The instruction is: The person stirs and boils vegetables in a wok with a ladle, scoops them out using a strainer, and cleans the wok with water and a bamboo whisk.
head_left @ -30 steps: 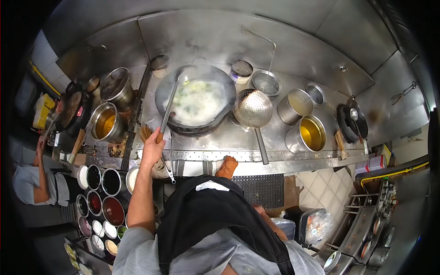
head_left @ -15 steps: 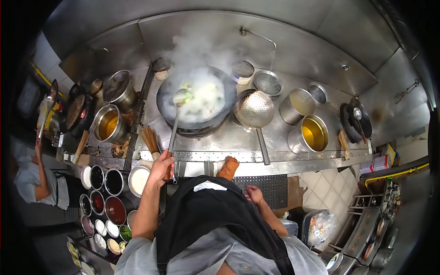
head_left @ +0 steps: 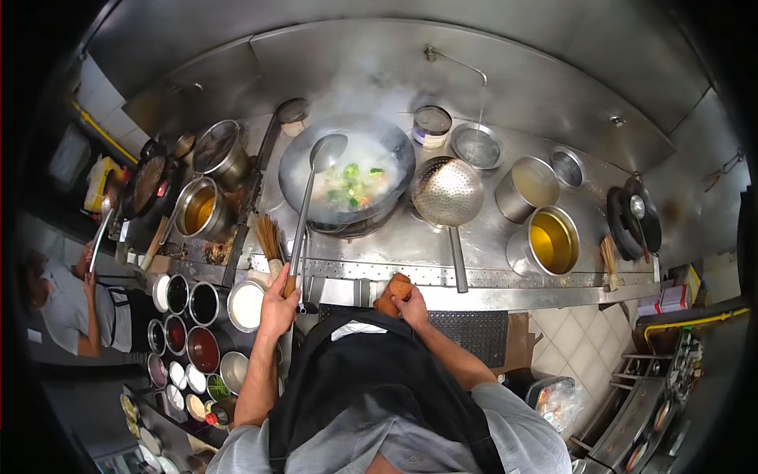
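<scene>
My left hand [head_left: 279, 310] is closed round the handle of a long ladle [head_left: 305, 207]. The ladle's bowl hangs over the rear left part of a large wok [head_left: 290, 155]. Green vegetables [head_left: 352, 189] and paler pieces lie in whitish, steaming liquid in the wok. At the front edge of the stove, my right hand [head_left: 411, 306] grips a folded orange-brown cloth [head_left: 392, 294]. Right of the wok, a perforated strainer [head_left: 448, 192] rests with its handle toward me. A bamboo brush [head_left: 268, 237] leans just beyond my left hand.
Metal pots of yellow oil [head_left: 553, 241] and cloudy liquid [head_left: 527, 182] stand at the right. A faucet [head_left: 462, 62] reaches over a bowl at the back. Several sauce containers [head_left: 203, 349] sit at lower left. Another person [head_left: 67, 304] works at far left.
The ladle's bowl has risen off the food toward the wok's rear. My right hand has moved left onto the cloth and closed on it. The steam has thinned, showing the vegetables.
</scene>
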A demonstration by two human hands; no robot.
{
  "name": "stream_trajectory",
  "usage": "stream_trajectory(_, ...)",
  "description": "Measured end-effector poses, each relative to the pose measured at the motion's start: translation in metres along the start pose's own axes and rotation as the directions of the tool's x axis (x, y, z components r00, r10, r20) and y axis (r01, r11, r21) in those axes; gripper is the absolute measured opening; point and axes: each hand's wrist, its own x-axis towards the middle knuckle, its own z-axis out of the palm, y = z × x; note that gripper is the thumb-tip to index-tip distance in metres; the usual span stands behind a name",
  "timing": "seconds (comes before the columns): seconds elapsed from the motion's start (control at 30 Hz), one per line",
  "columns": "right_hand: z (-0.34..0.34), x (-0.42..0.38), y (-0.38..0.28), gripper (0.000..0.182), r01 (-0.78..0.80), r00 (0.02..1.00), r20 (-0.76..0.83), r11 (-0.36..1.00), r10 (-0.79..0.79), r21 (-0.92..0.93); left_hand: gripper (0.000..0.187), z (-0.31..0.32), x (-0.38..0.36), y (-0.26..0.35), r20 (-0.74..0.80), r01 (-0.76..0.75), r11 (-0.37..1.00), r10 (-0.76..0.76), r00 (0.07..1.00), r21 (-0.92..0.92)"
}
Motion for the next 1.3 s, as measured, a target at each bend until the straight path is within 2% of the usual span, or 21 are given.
stream_trajectory(0.07, 0.002, 0.000, -0.008, 0.051, 0.026, 0.998, -0.051, 0.994, -0.031, -0.102, 0.068, 0.008, -0.005, 0.000, -0.059, -0.051, 0.997, 0.054, 0.997, 0.053)
stream_trajectory(0.17, 0.001, -0.008, -0.035, 0.054, 0.147, 0.983, -0.048, 0.919, -0.176, -0.367, 0.070, 0.022, -0.019, -0.007, -0.171, -0.142, 0.979, 0.167, 0.971, 0.149)
stream_trajectory(0.23, 0.008, -0.010, -0.035, 0.058, 0.144, 0.988, -0.008, 0.940, -0.154, -0.309, 0.070, 0.034, -0.031, -0.011, -0.248, -0.222, 0.966, 0.249, 0.936, 0.132)
stream_trajectory(0.27, 0.012, -0.008, -0.034, 0.058, 0.142, 0.989, 0.001, 0.947, -0.148, -0.288, 0.073, 0.035, -0.034, -0.009, -0.248, -0.286, 0.923, 0.349, 0.904, 0.258)
stream_trajectory(0.33, 0.015, -0.001, -0.045, 0.056, 0.108, 0.994, 0.005, 0.969, -0.109, -0.221, 0.074, 0.029, -0.030, 0.004, -0.169, -0.161, 0.977, 0.137, 0.976, -0.139)
stream_trajectory(0.4, 0.022, 0.005, -0.045, 0.052, 0.072, 0.997, 0.018, 0.978, -0.070, -0.193, 0.071, 0.019, -0.015, 0.019, -0.022, -0.017, 0.899, 0.007, 1.000, -0.438)
stream_trajectory(0.43, 0.025, 0.014, -0.037, 0.050, 0.060, 0.998, 0.025, 0.981, -0.056, -0.184, 0.060, 0.006, 0.004, 0.016, 0.116, -0.020, 0.954, 0.057, 0.992, -0.298)
stream_trajectory(0.5, 0.032, 0.032, -0.013, 0.048, 0.021, 0.997, 0.075, 0.991, -0.031, 0.131, 0.051, -0.002, 0.017, 0.021, 0.027, -0.045, 0.977, 0.051, 0.998, -0.206)
stream_trajectory(0.53, 0.030, 0.033, -0.009, 0.048, -0.007, 0.994, 0.103, 0.960, -0.023, 0.280, 0.052, -0.008, 0.020, 0.027, 0.048, -0.023, 0.990, 0.030, 0.998, -0.136)
stream_trajectory(0.67, 0.008, 0.026, -0.013, 0.055, -0.138, 0.985, 0.124, 0.973, 0.116, 0.184, 0.055, -0.040, 0.015, 0.014, 0.128, 0.046, 0.994, -0.058, 0.990, 0.097)
stream_trajectory(0.77, 0.016, 0.015, -0.013, 0.057, -0.117, 0.981, 0.172, 0.984, 0.093, 0.135, 0.064, -0.066, 0.002, 0.022, 0.225, 0.084, 0.979, -0.126, 0.966, 0.187)
stream_trajectory(0.8, 0.022, 0.010, -0.015, 0.057, -0.018, 0.990, 0.143, 0.990, -0.002, 0.139, 0.065, -0.080, 0.002, 0.015, 0.248, 0.088, 0.974, -0.139, 0.959, 0.208)
stream_trajectory(0.9, 0.032, 0.005, -0.021, 0.058, -0.044, 0.966, 0.257, 0.999, 0.041, 0.004, 0.069, -0.108, 0.022, 0.009, 0.294, 0.097, 0.931, -0.209, 0.933, 0.353)
stream_trajectory(0.93, 0.030, 0.003, -0.035, 0.057, -0.026, 0.969, 0.243, 0.994, 0.050, -0.102, 0.069, -0.110, 0.033, 0.008, 0.308, 0.057, 0.914, -0.194, 0.931, 0.402)
stream_trajectory(1.03, 0.026, 0.003, -0.048, 0.061, -0.106, 0.970, 0.196, 0.974, 0.146, -0.201, 0.068, -0.103, 0.071, 0.010, 0.280, -0.048, 0.796, -0.154, 0.948, 0.603)
stream_trajectory(1.1, 0.022, -0.001, -0.052, 0.063, -0.088, 0.964, 0.247, 0.995, 0.097, -0.046, 0.067, -0.086, 0.091, 0.005, 0.239, -0.102, 0.673, -0.113, 0.965, 0.732)
stream_trajectory(1.13, 0.021, -0.002, -0.052, 0.064, -0.079, 0.961, 0.267, 0.996, 0.068, 0.033, 0.067, -0.078, 0.096, 0.000, 0.217, -0.101, 0.677, -0.089, 0.972, 0.729)
stream_trajectory(1.2, 0.025, -0.007, -0.048, 0.066, 0.030, 0.989, 0.148, 0.985, -0.005, -0.168, 0.067, -0.059, 0.106, -0.013, 0.172, -0.099, 0.684, -0.040, 0.984, 0.723)
stream_trajectory(1.27, 0.026, -0.013, -0.041, 0.068, 0.075, 0.997, 0.028, 0.948, -0.070, -0.310, 0.067, -0.049, 0.123, -0.063, 0.182, -0.138, 0.878, 0.059, 0.982, 0.458)
stream_trajectory(1.3, 0.026, -0.019, -0.034, 0.069, 0.069, 0.996, -0.036, 0.935, -0.087, -0.348, 0.067, -0.048, 0.117, -0.053, 0.191, -0.048, 0.952, -0.011, 0.982, 0.302)
